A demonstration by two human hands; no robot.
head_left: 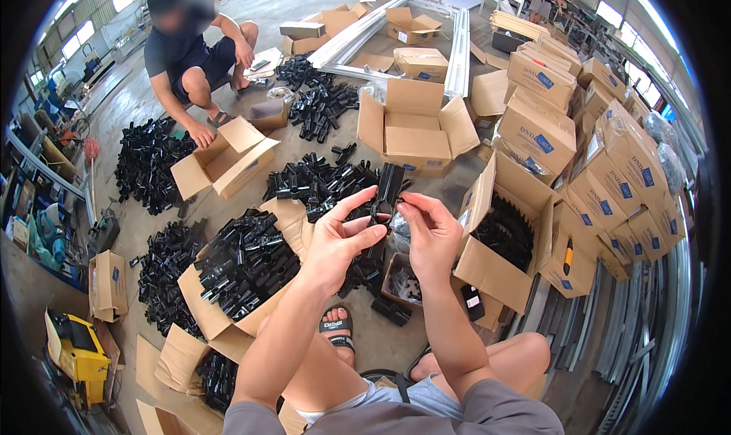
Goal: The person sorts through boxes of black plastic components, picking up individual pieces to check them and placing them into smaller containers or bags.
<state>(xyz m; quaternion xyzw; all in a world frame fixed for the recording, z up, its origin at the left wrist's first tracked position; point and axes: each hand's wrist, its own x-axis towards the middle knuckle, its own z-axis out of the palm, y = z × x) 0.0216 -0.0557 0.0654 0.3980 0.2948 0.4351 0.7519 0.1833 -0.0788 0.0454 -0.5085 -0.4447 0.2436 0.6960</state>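
In front of me, my left hand [340, 239] grips a glossy black channel-shaped piece [391, 181], held upright between thumb and fingers. My right hand [432, 233] is closed in a pinch at the piece's right side. A small dark bit shows at those fingertips, too little to identify. Below my hands stands a small carton [399, 281] with small parts and clear plastic in it. Similar black pieces lie in a heap [312, 184] just beyond my left hand. More of them fill an open carton [247, 264] left of my forearm.
A carton of black toothed parts [505, 233] stands at my right, near stacked cartons [541, 134] and an orange-handled cutter [568, 257]. Across the floor, a co-worker [190, 47] squats and reaches toward an open carton [228, 161]. Long metal strips [609, 336] lie at the right.
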